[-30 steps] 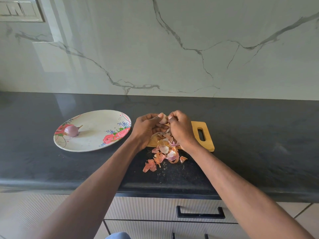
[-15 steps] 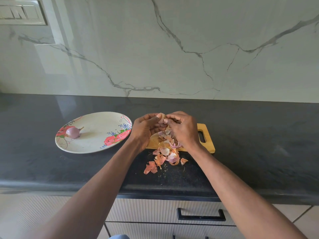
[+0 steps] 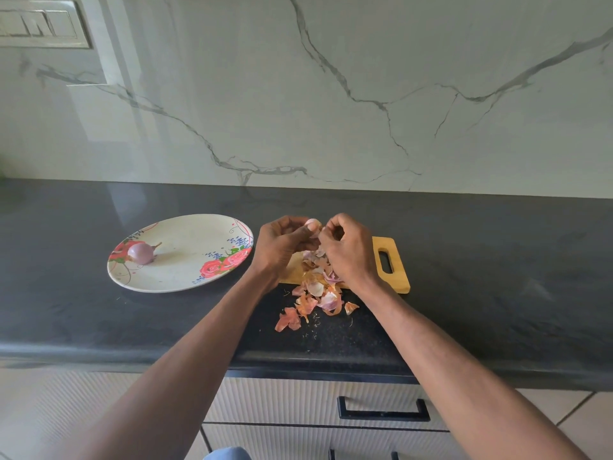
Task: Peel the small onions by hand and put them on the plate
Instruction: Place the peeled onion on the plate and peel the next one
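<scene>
A dark tabletop [image 3: 497, 277] carries a flowered plate [image 3: 185, 273] on the left, with one peeled onion [image 3: 141, 253] on its left side, and a wooden board [image 3: 396, 277] to the right, largely hidden by the hands. Peels [image 3: 315, 295] spill from the board's near edge onto the tabletop. Above the board, the left hand [image 3: 282, 244] grips a small onion [image 3: 312, 223] while the right hand [image 3: 345, 247] pinches its skin.
</scene>
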